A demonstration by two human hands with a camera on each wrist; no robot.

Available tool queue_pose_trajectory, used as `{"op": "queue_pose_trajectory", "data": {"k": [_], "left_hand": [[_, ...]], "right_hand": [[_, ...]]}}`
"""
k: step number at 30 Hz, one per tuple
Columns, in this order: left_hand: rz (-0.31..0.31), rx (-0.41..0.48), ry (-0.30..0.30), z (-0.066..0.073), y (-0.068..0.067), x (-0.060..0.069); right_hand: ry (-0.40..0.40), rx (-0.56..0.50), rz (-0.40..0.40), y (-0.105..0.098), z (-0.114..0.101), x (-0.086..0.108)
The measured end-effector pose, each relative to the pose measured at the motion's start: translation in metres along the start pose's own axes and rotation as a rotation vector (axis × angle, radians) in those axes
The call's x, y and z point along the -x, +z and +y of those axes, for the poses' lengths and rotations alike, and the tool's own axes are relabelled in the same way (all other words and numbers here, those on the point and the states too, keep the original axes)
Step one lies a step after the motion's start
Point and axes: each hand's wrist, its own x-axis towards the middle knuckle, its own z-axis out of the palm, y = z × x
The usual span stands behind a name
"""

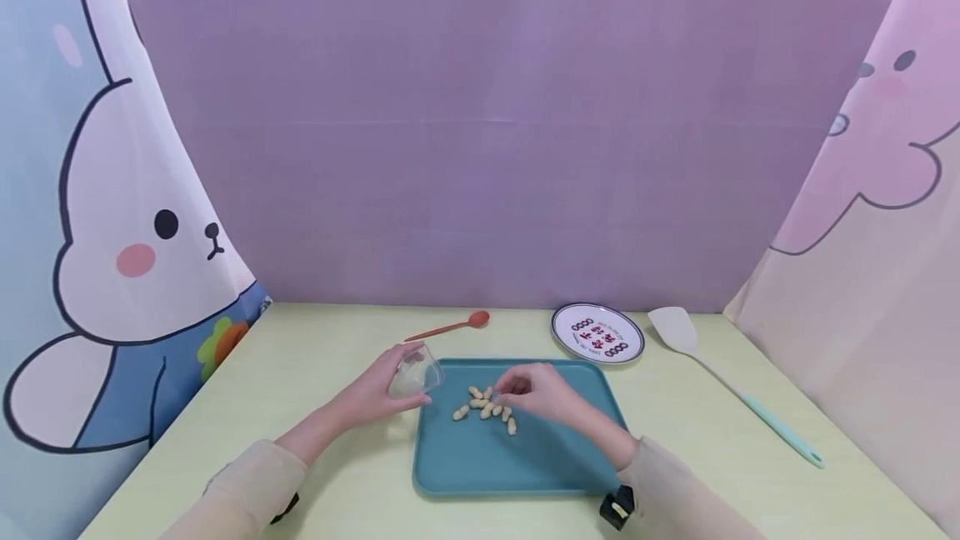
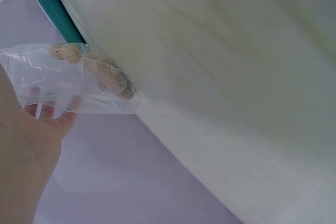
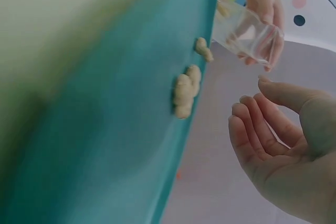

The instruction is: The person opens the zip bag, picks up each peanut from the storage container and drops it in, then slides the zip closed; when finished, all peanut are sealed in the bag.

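Observation:
In the head view my left hand grips a clear plastic cup, tilted, beside the left edge of a teal tray. Several peanuts show through the cup's wall in the left wrist view. More unshelled peanuts lie loosely grouped on the tray's back half. Just above that group, my right hand hangs with fingers bent. From the right wrist, the hand shows a gap between thumb and fingers with nothing held, apart from the tray peanuts.
Behind the tray lie a red spoon on the left and a white plate with red lettering on the right. A spatula with a mint handle stretches along the table's right side. A purple curtain closes off the back.

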Motion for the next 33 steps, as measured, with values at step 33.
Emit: {"op": "queue_pose_trajectory", "data": {"k": [33], "left_hand": [[-0.015, -0.028, 0.013, 0.004, 0.000, 0.000]], "right_hand": [[0.095, 0.146, -0.133, 0.005, 0.020, 0.018]]}}
